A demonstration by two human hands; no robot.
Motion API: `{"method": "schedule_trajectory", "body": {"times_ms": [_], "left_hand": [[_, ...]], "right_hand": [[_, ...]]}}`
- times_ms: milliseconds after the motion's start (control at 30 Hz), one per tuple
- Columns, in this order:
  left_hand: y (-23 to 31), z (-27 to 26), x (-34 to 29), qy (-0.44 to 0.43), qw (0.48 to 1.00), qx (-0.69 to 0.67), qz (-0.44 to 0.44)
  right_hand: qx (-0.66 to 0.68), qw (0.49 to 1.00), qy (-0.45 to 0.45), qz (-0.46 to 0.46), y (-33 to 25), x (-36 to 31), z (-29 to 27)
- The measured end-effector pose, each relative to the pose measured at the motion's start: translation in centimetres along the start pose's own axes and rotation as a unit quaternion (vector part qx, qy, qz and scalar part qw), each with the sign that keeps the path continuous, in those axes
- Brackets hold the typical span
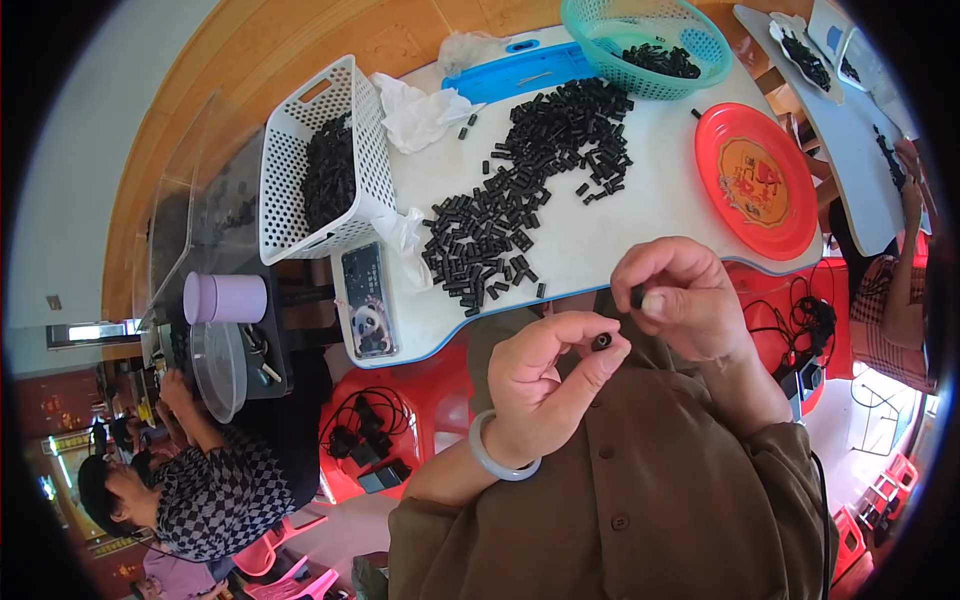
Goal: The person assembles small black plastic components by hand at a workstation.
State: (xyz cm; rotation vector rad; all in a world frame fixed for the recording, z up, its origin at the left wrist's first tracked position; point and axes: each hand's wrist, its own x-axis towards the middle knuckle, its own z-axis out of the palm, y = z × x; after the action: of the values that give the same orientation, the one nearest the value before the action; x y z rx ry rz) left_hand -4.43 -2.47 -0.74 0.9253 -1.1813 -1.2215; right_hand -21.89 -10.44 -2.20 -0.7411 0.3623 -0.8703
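Note:
Between thumb and forefinger, my left hand [545,385] pinches a small black cylinder [602,341], its round hollow end showing. A pale bangle circles that wrist. My right hand [695,305], up and to the right of it, is closed on another small black piece [637,297], mostly covered by the fingers. The two pieces are apart. Both hands are in front of my body at the near edge of the white table [600,230]. Beyond them lies a loose heap of short black cylinders [570,130], trailing toward the near left.
A white perforated basket [375,165] and a green basket [590,25] hold black pieces. On the table are a red plate [805,200], a blue tray [510,85], crumpled tissue [415,115] and a phone [368,300]. At left sits another person [215,490] near a lilac cup [235,299].

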Motion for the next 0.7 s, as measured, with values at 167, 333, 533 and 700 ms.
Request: {"method": "schedule_trajectory", "body": {"times_ms": [167,333,533,700], "left_hand": [[-0.3,-0.3,-0.6,-0.003,1.0,0.0,0.006],[0.2,0.4,-0.6,0.068,0.997,-0.029,-0.026],[-1.1,-0.8,-1.2,0.042,0.999,0.008,0.002],[-0.6,-0.5,-0.8,0.082,0.995,-0.034,-0.034]], "right_hand": [[0.017,0.999,-0.034,-0.002,0.1,-0.3,0.6],[-0.25,0.964,0.071,-0.048,0.8,0.7,-0.9],[-0.739,0.637,0.186,-0.117,2.0,3.8,-10.3],[-0.734,0.639,0.195,-0.122,2.3,5.1,-10.7]]}}
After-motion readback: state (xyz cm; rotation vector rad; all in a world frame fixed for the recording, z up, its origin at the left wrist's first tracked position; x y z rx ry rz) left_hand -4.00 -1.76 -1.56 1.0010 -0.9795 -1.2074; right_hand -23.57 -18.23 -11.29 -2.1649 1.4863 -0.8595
